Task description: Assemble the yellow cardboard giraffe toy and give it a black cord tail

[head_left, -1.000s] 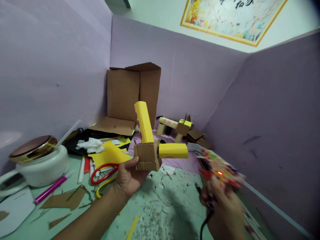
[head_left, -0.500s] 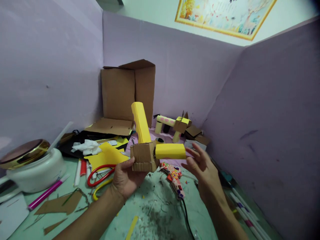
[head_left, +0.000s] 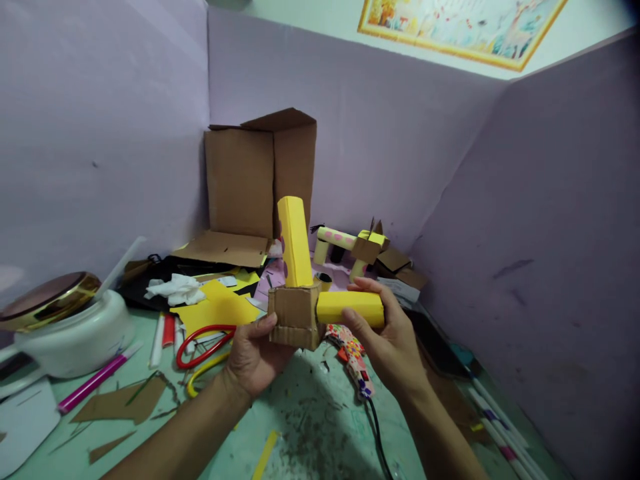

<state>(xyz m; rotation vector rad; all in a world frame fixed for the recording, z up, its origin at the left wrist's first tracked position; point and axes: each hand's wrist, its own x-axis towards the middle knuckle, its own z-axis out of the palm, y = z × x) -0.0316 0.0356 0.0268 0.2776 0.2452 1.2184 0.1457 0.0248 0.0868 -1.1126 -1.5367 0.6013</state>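
My left hand grips a small brown cardboard box from its lower left, thumb on the front face. A yellow paper tube with pink spots along its left side rises from the box's top. A second yellow paper tube sticks out sideways from the right of the box. My right hand is closed around that tube's outer end, thumb in front and fingers behind. Below the tubes lies a flower-patterned glue gun with a black cord, partly hidden by my right hand.
A giraffe-like paper model stands at the back. Left of my hands are red-handled scissors, yellow paper, crumpled tissue, a white pot and a purple marker. An open cardboard box stands against the wall.
My right hand has moved in and closed on the sideways tube's end. The cardboard piece has shifted slightly right in view, and its upper tube stands more upright.
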